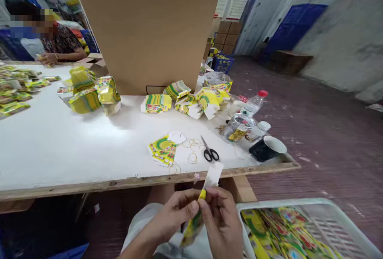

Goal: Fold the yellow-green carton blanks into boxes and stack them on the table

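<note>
Below the table's front edge, my left hand (175, 213) and my right hand (223, 221) both pinch a flat yellow-green printed carton (200, 207), seen edge-on, its white flap pointing up. Fingers of both hands are closed on it. On the white table (60, 147) just ahead lie a small stack of the same flat cartons (163, 149), several loose rubber bands (193, 151) and black-handled scissors (210, 151).
A white plastic basket (299, 207) holding printed cartons stands at my right. Bundles of cartons (89, 91) lie further back before a tall cardboard sheet (146, 28). A water bottle (254, 103), jar (237, 127) and black cup (267, 147) crowd the right corner. Another person (60, 42) works far left.
</note>
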Available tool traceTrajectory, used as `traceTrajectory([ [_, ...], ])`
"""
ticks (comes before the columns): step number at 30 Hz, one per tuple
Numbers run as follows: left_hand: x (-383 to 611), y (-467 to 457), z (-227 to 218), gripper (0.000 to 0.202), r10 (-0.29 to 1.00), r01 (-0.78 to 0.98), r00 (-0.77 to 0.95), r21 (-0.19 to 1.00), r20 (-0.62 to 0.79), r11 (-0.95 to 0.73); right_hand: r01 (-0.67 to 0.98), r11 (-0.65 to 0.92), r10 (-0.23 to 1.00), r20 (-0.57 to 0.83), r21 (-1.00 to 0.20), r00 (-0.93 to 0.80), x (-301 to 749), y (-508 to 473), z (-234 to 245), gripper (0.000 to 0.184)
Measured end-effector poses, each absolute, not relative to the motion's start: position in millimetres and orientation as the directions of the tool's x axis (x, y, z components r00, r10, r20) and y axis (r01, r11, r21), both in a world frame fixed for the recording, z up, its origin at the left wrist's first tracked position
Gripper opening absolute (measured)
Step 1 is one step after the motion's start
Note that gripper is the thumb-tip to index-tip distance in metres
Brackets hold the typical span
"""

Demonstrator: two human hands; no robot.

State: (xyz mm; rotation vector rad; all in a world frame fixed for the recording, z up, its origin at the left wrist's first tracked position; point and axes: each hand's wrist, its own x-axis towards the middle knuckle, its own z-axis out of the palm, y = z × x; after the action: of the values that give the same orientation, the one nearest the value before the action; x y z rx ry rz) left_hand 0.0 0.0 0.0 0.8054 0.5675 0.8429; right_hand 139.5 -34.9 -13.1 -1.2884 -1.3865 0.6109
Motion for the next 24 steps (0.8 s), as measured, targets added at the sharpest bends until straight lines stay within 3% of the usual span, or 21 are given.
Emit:
traceTrajectory([
  [4,6.6,-2.2,1.7,0.047,0.874,-0.426,0.465,0.83,-0.141,0.361,0.385,0.278,0.872,0.399,-0.88,0.283,138.2,-32.7,-5.0,0.022],
  [7,10.9,-0.2,-1.0,0.044,0.917,-0.46,0.383,0.836,-0.115,0.297,0.452,0.222,0.857,0.394,-0.864,0.333,141.2,-29.5,-4.7,0.044],
  [11,14.6,2.2,-6.1,0.037,0.948,-0.46,0.309,0.86,-0.08,0.222,0.399,0.13,0.963,0.211,-0.908,0.168,145.8,-27.8,-12.4,0.024],
  [15,13.8,2.0,-11.3,0.036,0.953,-0.355,0.302,0.924,-0.033,0.144,0.37,0.028,0.955,0.134,-0.929,0.264,147.6,-29.4,-22.4,0.027],
  [18,8.7,2.7,-12.7,0.053,0.936,-0.267,0.35,0.955,-0.029,0.129,0.315,0.039,0.952,0.131,-0.948,0.276,152.6,-28.5,-24.8,0.029],
  [21,0.4,4.5,-8.1,0.075,0.91,-0.251,0.41,0.953,-0.055,0.17,0.268,0.093,0.933,0.178,-0.959,0.313,162.5,-27.5,-21.6,0.044],
  [24,-8.8,6.6,-1.5,0.074,0.863,-0.238,0.503,0.95,-0.056,0.2,0.295,0.148,0.949,0.219,-0.944,0.226,173.9,-28.7,-15.6,0.044],
])
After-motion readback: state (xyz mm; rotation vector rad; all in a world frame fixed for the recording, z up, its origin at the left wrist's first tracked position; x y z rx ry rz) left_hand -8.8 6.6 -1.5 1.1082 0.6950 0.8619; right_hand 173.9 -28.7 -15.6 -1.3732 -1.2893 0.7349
